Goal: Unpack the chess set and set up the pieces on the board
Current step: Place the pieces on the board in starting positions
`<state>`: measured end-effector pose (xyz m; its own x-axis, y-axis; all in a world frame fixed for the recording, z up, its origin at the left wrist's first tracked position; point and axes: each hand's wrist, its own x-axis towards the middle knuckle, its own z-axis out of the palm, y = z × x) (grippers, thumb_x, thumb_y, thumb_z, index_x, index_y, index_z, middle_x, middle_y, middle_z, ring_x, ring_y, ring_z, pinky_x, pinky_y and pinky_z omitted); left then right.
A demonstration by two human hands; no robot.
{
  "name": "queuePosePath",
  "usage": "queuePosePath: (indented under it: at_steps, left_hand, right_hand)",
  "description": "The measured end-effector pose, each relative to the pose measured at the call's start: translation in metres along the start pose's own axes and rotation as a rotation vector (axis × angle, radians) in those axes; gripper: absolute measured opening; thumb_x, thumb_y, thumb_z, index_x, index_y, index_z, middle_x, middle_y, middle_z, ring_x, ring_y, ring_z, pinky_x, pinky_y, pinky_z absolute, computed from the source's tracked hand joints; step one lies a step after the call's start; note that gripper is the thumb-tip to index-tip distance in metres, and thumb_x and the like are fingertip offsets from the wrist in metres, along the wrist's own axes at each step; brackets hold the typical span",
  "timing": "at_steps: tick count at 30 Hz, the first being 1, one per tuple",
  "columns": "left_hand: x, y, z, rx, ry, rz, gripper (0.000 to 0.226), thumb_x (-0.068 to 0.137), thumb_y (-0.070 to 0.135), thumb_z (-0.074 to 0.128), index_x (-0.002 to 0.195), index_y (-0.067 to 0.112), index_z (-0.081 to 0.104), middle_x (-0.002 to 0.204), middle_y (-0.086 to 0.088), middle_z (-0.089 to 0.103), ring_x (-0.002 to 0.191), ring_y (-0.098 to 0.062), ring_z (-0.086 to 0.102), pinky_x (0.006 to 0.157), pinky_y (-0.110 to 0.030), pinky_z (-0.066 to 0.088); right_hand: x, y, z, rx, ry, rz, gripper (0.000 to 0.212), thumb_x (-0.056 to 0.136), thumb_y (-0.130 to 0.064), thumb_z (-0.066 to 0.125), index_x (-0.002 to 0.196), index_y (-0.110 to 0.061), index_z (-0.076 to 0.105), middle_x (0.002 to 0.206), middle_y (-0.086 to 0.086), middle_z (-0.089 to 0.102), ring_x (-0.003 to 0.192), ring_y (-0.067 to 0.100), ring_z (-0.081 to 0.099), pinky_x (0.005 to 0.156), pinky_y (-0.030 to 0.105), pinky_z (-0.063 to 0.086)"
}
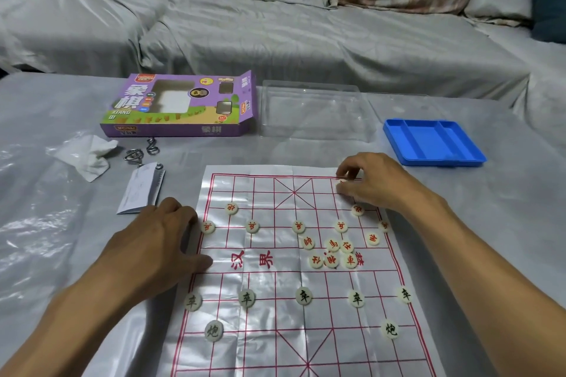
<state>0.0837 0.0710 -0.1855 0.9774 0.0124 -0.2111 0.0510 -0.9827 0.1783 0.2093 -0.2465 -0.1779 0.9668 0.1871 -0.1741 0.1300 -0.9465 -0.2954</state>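
Note:
A white paper xiangqi board (275, 315) with red lines lies on the table. Black-lettered discs (303, 296) stand in a row on the near half, with two more below them. Red-lettered discs (252, 226) line the far half, and several loose red ones (332, 252) cluster by the river. My right hand (372, 182) pinches a red disc (341, 183) at the board's far right corner. My left hand (159, 242) rests flat on the board's left edge, thumb on the paper.
A purple game box (180, 107) lies at the back, beside a clear plastic lid (315, 110) and a blue tray (432, 141). A crumpled tissue (88, 156), metal ring puzzles (137, 153) and a folded leaflet (141, 190) lie left of the board.

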Motion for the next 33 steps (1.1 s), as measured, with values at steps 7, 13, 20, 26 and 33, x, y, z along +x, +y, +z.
queuePosePath:
  at_steps: [7, 13, 20, 26, 33]
  left_hand:
    - [0.000, 0.002, 0.000, 0.017, 0.005, 0.001, 0.061, 0.072, 0.065, 0.065, 0.122, 0.035, 0.046, 0.116, 0.017, 0.042, 0.102, -0.008, 0.042, 0.079, -0.030, 0.051]
    - [0.000, 0.003, 0.000, 0.015, -0.002, 0.000, 0.062, 0.073, 0.065, 0.064, 0.124, 0.035, 0.045, 0.118, 0.016, 0.042, 0.104, -0.009, 0.042, 0.080, -0.031, 0.051]
    - [0.000, 0.003, 0.000, 0.019, -0.003, -0.001, 0.063, 0.073, 0.065, 0.064, 0.125, 0.033, 0.045, 0.119, 0.015, 0.042, 0.105, -0.009, 0.042, 0.080, -0.031, 0.051]
    - [-0.001, 0.002, -0.001, 0.019, -0.004, -0.001, 0.060, 0.072, 0.064, 0.065, 0.121, 0.033, 0.047, 0.114, 0.015, 0.042, 0.102, -0.009, 0.043, 0.077, -0.031, 0.050]
    - [0.003, 0.004, -0.005, 0.015, -0.037, -0.014, 0.064, 0.069, 0.063, 0.070, 0.119, 0.030, 0.050, 0.118, 0.007, 0.048, 0.100, -0.015, 0.048, 0.080, -0.039, 0.052]
  right_hand:
    - [-0.001, -0.002, 0.012, -0.024, 0.105, -0.008, 0.023, 0.089, -0.031, 0.068, 0.112, -0.028, 0.066, 0.109, -0.006, 0.067, 0.089, 0.009, 0.057, 0.079, 0.022, 0.047]
    - [-0.004, 0.005, 0.011, 0.007, 0.152, 0.032, 0.038, 0.086, -0.035, 0.072, 0.121, -0.029, 0.059, 0.115, -0.008, 0.062, 0.095, 0.007, 0.052, 0.080, 0.022, 0.043]
    - [-0.002, 0.004, 0.012, 0.083, 0.140, 0.068, 0.035, 0.089, -0.023, 0.070, 0.122, -0.030, 0.059, 0.118, -0.005, 0.064, 0.100, 0.013, 0.057, 0.088, 0.027, 0.048]
    - [-0.001, 0.004, 0.011, 0.075, 0.128, 0.079, 0.034, 0.091, -0.017, 0.066, 0.122, -0.031, 0.058, 0.121, -0.005, 0.062, 0.096, 0.010, 0.053, 0.085, 0.025, 0.048]
    - [-0.033, -0.012, -0.020, 0.127, 0.144, 0.035, 0.037, 0.089, -0.024, 0.070, 0.123, -0.031, 0.056, 0.112, -0.013, 0.059, 0.094, 0.007, 0.052, 0.080, 0.024, 0.044]
